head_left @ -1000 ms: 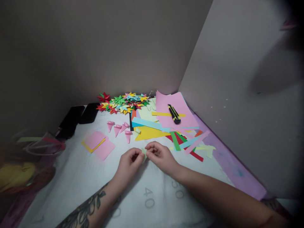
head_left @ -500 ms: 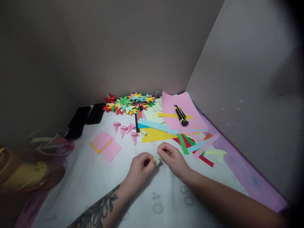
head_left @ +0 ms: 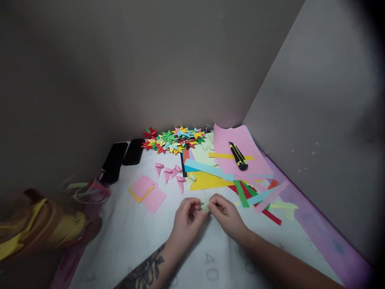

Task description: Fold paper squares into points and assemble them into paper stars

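Between my two hands is a small pale green piece of paper, partly covered by fingertips. My left hand pinches its left side, and my right hand has thumb and finger closed on its right side. Beyond my left hand lie several folded pink paper pieces, with a small pale green folded piece next to them. Farther left, pink paper squares overlap a yellow paper square.
Colourful folded paper stars are heaped at the back. A utility knife rests on pink sheets. Coloured paper strips lie to the right. Two dark phone-like slabs lie at back left, and a blurred yellow-brown object stands by the left edge.
My right hand has come in to the pale green paper, which earlier showed only in my left fingers. The camera view has turned, so the scene sits lower and farther right.
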A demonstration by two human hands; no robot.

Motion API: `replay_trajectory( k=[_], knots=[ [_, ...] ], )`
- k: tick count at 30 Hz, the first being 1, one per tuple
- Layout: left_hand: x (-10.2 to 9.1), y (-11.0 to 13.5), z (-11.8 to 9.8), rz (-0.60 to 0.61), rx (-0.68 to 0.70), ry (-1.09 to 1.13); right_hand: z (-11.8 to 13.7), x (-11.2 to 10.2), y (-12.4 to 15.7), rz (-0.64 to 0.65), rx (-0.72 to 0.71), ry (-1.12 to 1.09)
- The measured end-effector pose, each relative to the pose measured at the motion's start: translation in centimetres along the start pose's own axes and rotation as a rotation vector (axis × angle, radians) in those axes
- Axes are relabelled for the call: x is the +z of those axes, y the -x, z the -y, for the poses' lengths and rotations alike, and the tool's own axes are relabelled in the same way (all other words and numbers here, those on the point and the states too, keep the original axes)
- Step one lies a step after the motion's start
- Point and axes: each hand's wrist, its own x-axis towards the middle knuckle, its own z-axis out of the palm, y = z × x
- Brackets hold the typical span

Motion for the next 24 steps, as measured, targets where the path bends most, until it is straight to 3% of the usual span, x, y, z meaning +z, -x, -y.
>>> replay_trajectory(
  k=[3, 6, 14, 19, 24],
  knots=[
    [-0.1, 0.2, -0.1, 0.105, 0.052, -0.126, 0.2, 0.4, 0.1, 0.041, 0.001, -0.008],
    [-0.3, 0.1, -0.2, 0.111, 0.036, -0.17, 0.3, 0.5, 0.1, 0.03, 0.002, -0.017],
    [-0.9, 0.2, -0.3, 0.046, 0.011, -0.107, -1.1, 0.3, -0.7, -0.229, 0.176, -0.299],
    [-1.0, -0.2, -0.5, -0.117, 0.123, -0.072, -0.2, 0.5, -0.8, -0.039, 0.018, -0.164],
    [-0.5, -1.3, -0.9, -0.07, -0.018, -0.006, 1.4, 0.2, -1.0, 0.027, -0.076, 0.043]
  ],
)
